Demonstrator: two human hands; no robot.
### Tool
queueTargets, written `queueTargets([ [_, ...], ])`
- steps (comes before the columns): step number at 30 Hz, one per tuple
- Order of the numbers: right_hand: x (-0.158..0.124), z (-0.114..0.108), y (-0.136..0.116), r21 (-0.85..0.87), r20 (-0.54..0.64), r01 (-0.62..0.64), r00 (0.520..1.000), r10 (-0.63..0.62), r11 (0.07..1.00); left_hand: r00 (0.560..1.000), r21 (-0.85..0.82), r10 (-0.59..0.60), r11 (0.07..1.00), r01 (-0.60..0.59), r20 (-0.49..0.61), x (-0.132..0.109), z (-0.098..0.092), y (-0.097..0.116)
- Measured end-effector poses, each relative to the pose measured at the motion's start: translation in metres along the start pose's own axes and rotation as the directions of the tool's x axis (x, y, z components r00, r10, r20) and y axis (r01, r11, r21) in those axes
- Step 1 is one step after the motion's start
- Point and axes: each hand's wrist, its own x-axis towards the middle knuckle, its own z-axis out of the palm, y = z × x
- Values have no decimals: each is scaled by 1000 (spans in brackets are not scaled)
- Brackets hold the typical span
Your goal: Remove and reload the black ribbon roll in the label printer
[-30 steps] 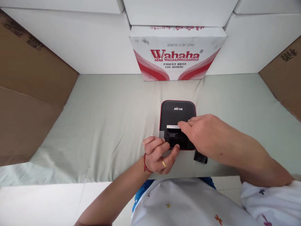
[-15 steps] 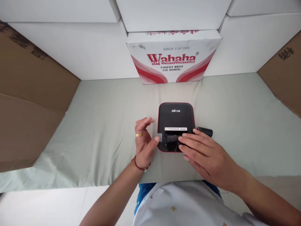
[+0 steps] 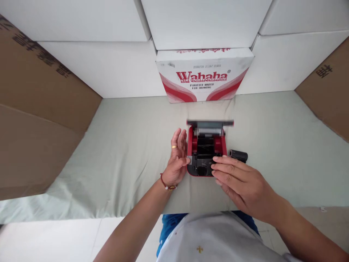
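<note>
In the head view a small black and red printer (image 3: 190, 143) lies with its lid (image 3: 209, 123) raised and slightly blurred. Inside shows a grey roller (image 3: 208, 132) above a red-sided bay. My left hand (image 3: 177, 163) is open along the printer's left side, fingers stretched out and thumb on a grey tab at the corner. Flat over the front right corner lies my right hand (image 3: 240, 178), its fingers extended and hiding that part. Just right of the printer, behind those fingers, is a black roll (image 3: 238, 155) with a hollow brown core.
A pale green cloth (image 3: 131, 145) covers the table. At the back stands a white and red Wahaha water carton (image 3: 204, 82) before stacked white boxes (image 3: 109, 69). Brown cardboard cartons flank the table on the left (image 3: 49, 120) and right (image 3: 324, 94).
The printer's lid has swung up from closed to raised, exposing the inside. My left hand has moved in against the printer's side. My right hand stays on the front right corner.
</note>
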Motion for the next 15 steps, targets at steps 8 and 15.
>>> queueTargets([
  [8, 81, -7, 35, -255, 303, -428, 817, 492, 867, 998, 50, 45, 998, -47, 37, 4, 1, -4],
  [15, 121, 22, 36, -569, 484, -303, 628, 610, 764, 999, 17, 19, 1000, -20, 33, 5, 4, -3],
])
